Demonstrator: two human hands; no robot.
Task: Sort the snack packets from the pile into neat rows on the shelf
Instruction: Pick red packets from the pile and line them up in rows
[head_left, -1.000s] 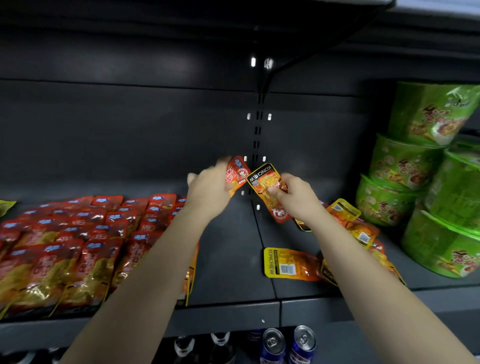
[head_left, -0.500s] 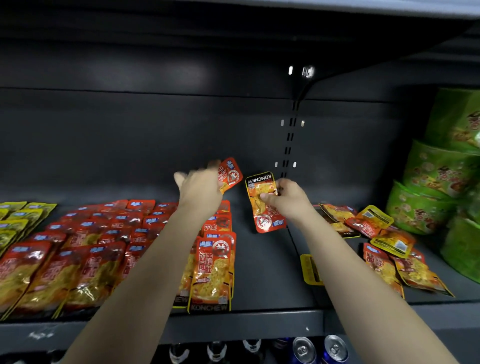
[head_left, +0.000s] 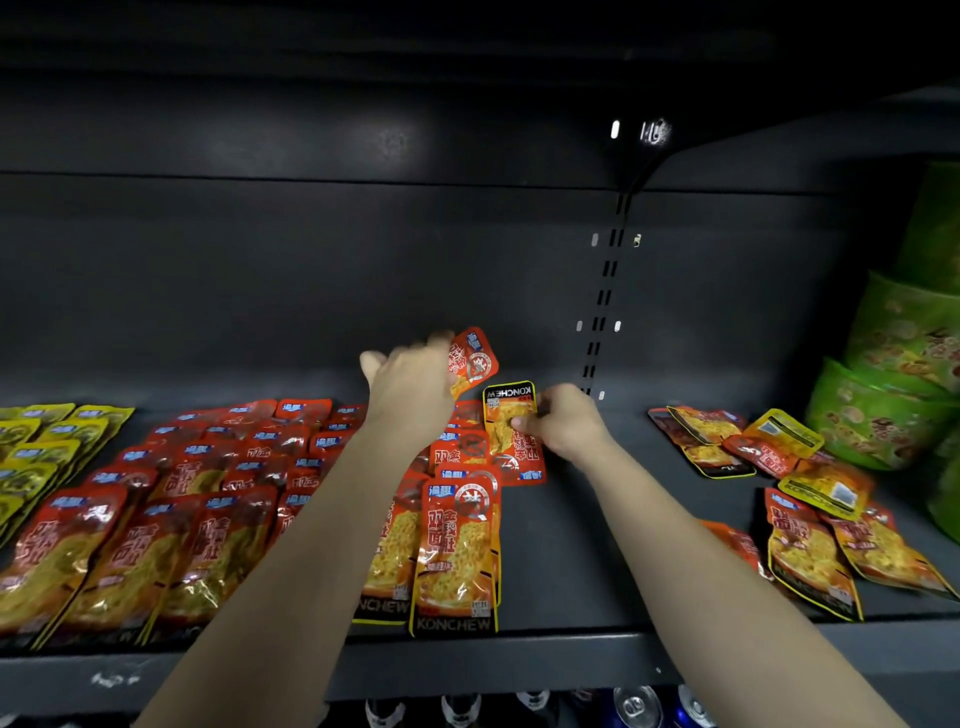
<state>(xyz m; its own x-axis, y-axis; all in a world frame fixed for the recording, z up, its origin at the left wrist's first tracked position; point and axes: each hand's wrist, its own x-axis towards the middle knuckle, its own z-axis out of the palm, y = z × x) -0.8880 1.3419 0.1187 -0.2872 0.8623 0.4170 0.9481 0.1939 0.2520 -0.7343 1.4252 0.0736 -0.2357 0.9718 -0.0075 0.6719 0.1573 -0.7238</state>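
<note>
Two packets in hand, one each. My left hand (head_left: 410, 395) grips a red snack packet (head_left: 471, 359) raised off the shelf (head_left: 561, 566), tilted, held clear above the back of the rows; fingers closed around its lower edge, thumb side hidden. My right hand (head_left: 563, 422) pinches a second packet (head_left: 511, 431) by its right edge, thumb on the face. That one is upside down, the KONCHEW black-and-yellow end pointing to the back wall, and it sits low at the back of the rightmost red row (head_left: 457, 540). Can't tell if it's already resting on the packets under it.

Rows so far: red packets overlapped like shingles (head_left: 171, 525), logos forward, so each face stays readable; yellow-green packets (head_left: 36, 452) form their own rows far left. Looks like sorting by colour.

Unsorted pile (head_left: 810, 499) lies well apart on the right, packets at mixed angles, some face down, just beside the green bowl tubs (head_left: 883, 395). Plenty left there.

My read: the right-hand packet needs turning end for end before it goes down, or it breaks the row's orientation. The left one is likely parked in the air waiting its turn. Risk: slick foil, overlapped stack slides if nudged.
</note>
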